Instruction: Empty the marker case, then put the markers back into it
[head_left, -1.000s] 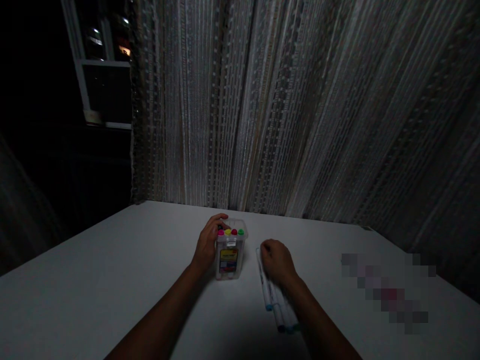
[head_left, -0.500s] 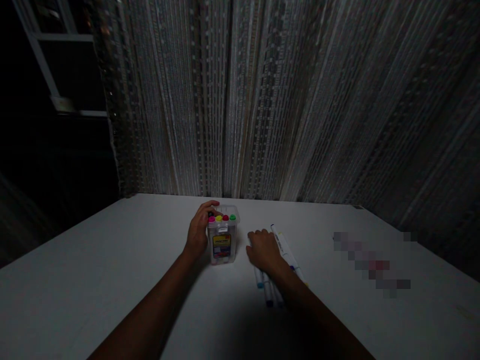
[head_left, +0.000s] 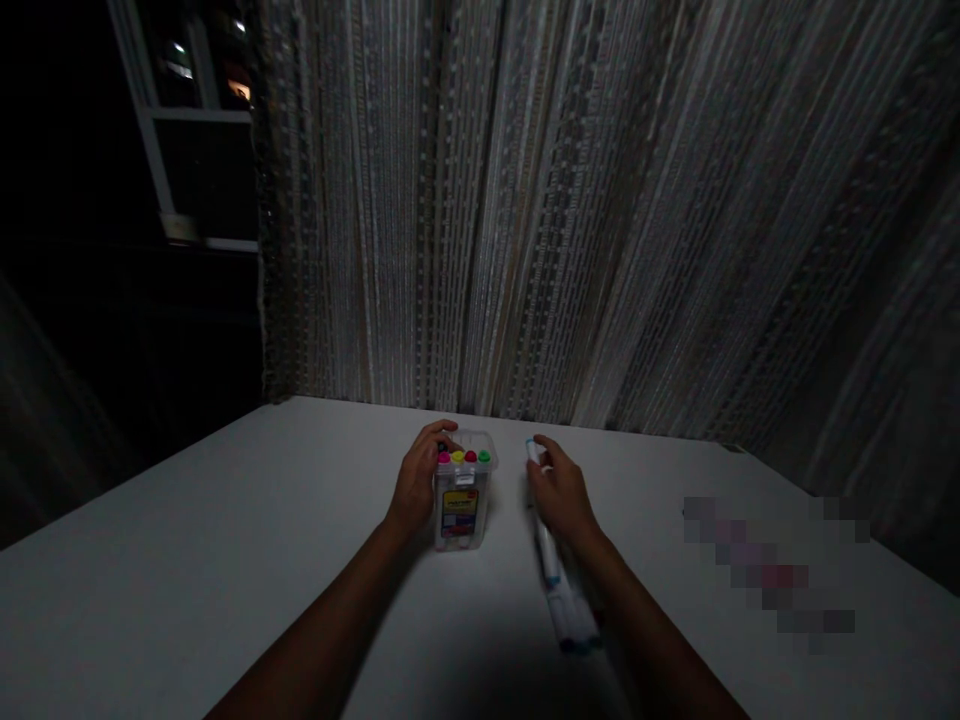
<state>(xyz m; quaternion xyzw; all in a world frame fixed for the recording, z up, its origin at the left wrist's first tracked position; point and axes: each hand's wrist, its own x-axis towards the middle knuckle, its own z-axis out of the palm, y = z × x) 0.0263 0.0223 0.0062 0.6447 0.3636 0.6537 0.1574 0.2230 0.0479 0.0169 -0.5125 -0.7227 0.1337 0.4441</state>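
My left hand (head_left: pixel 418 480) is wrapped round the left side and back rim of a clear plastic marker box (head_left: pixel 463 515). The box stands upright with a yellow label on its front. Pink, yellow, red and green marker caps show in a row at its top. To the right, my right hand (head_left: pixel 561 492) grips a white marker (head_left: pixel 547 550) with light-blue ends, its fingers closed round the upper part. Beneath it, more white markers (head_left: pixel 574 620) with dark ends lie on the table, blurred and partly covered by my right hand and forearm.
The white table (head_left: pixel 225 560) reaches back to a patterned grey curtain (head_left: pixel 510 220). On its right side lies a pixelated patch (head_left: pixel 765 570) whose contents I cannot make out. A dark window (head_left: pixel 202 170) is at the upper left.
My right hand has taken hold of the light-blue-ended marker and lifted it from the others. My left hand remains on the box. The whole view has shifted slightly.
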